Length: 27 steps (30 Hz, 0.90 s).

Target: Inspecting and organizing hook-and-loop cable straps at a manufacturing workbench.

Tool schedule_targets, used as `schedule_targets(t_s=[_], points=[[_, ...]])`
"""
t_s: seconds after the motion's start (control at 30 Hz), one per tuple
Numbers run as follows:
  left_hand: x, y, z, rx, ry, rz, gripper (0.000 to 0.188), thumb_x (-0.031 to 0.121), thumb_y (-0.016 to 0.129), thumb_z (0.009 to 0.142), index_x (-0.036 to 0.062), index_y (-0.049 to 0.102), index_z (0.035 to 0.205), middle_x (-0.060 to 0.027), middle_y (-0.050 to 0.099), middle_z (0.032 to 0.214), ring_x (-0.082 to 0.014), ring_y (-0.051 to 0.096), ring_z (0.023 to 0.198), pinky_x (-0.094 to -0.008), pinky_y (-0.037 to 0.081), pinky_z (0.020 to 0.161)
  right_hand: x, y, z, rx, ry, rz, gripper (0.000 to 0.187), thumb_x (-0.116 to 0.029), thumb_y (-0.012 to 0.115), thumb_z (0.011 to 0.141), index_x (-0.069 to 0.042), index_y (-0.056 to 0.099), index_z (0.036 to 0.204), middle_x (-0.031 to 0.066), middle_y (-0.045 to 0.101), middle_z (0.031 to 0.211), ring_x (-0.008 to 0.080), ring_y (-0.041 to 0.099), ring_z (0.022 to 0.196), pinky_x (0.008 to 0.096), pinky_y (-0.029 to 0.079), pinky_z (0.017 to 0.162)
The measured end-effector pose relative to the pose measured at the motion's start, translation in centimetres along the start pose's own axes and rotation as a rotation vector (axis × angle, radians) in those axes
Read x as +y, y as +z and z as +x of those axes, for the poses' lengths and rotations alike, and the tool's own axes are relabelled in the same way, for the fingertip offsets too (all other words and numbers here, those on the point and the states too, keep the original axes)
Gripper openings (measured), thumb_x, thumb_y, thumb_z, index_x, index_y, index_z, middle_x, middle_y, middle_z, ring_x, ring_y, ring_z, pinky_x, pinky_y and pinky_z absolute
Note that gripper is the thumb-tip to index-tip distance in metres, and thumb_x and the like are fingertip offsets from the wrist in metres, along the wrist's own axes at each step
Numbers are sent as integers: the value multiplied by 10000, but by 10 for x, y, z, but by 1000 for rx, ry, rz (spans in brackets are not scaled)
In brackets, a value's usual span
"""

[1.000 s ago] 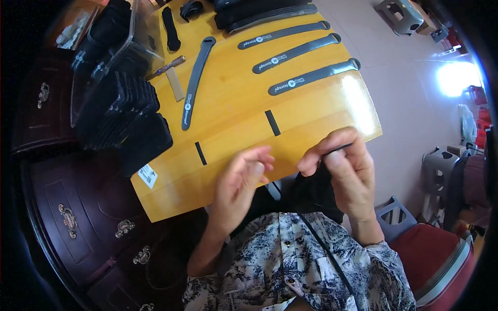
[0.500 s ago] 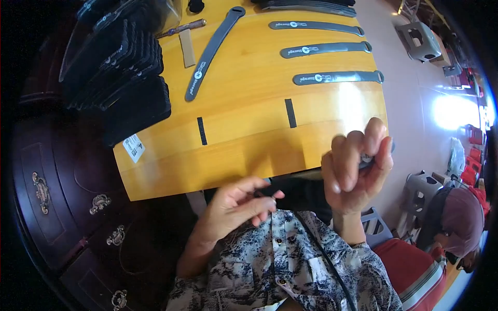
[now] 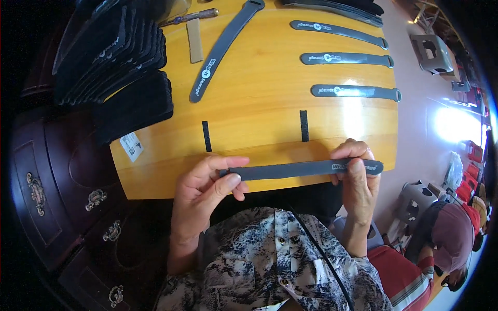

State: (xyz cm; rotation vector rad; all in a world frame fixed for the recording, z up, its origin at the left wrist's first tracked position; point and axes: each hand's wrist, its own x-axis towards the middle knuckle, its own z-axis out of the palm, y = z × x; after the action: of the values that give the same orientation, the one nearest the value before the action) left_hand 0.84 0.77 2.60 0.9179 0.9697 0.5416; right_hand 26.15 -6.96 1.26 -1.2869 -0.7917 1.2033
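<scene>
Between my two hands a grey storage strap (image 3: 290, 170) is stretched out level over the table's near edge. My left hand (image 3: 207, 184) pinches its left end between thumb and fingers. Near the strap's printed right end, my right hand (image 3: 358, 179) grips it with the thumb on top. On the table beyond lie two short black strips, a left one (image 3: 206, 136) and a right one (image 3: 304, 126). A further grey strap (image 3: 225, 49) lies slanted at the middle, and three more, such as the nearest one (image 3: 355, 92), lie in a row at the right.
Stacks of black straps or pads (image 3: 135, 103) crowd the yellow table's (image 3: 259, 103) left side. A tan strip (image 3: 194, 41) and a pen-like tool (image 3: 189, 17) lie near them. More dark straps (image 3: 337, 10) lie at the far edge. Dark drawers (image 3: 36, 192) stand at left; another person (image 3: 451, 233) sits at right.
The strap, earlier mostly hidden by my hands, is now drawn out straight between them. My left hand has moved left, and my right hand has turned and lowered slightly.
</scene>
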Motion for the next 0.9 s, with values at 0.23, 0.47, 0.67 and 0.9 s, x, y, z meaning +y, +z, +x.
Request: schedule_targets(t_s=[0.23,0.47,0.67,0.9], points=[[-3,-5,5,355,164,259,246,-62,625,864,-50,600,1109,-101,665,886,-131,655,765,-230,531,632,-10,-8,10,106,255,-16,219,-57,723,833,39,631,1007,44,636,814,64,567,604,171,487,540],[-6,-19,7,344,170,170,204,-48,641,862,-41,611,1065,-103,672,866,-127,652,746,-231,529,650,-15,-11,23,82,287,-340,179,-95,764,805,-15,621,878,-23,606,681,25,521,534,164,423,466],[-5,-25,11,357,191,198,166,-9,629,890,-39,628,1054,-94,669,883,-122,639,749,-229,507,699,-15,-1,33,125,283,-269,165,-135,732,847,-17,620,873,-34,588,664,22,493,518,162,381,449],[0,-26,28,512,274,383,144,8,654,883,-35,643,1019,-54,652,903,-67,589,799,-182,463,700,-17,-1,46,123,307,-300,185,-185,691,893,-20,613,858,-46,553,636,19,471,524,165,363,476]])
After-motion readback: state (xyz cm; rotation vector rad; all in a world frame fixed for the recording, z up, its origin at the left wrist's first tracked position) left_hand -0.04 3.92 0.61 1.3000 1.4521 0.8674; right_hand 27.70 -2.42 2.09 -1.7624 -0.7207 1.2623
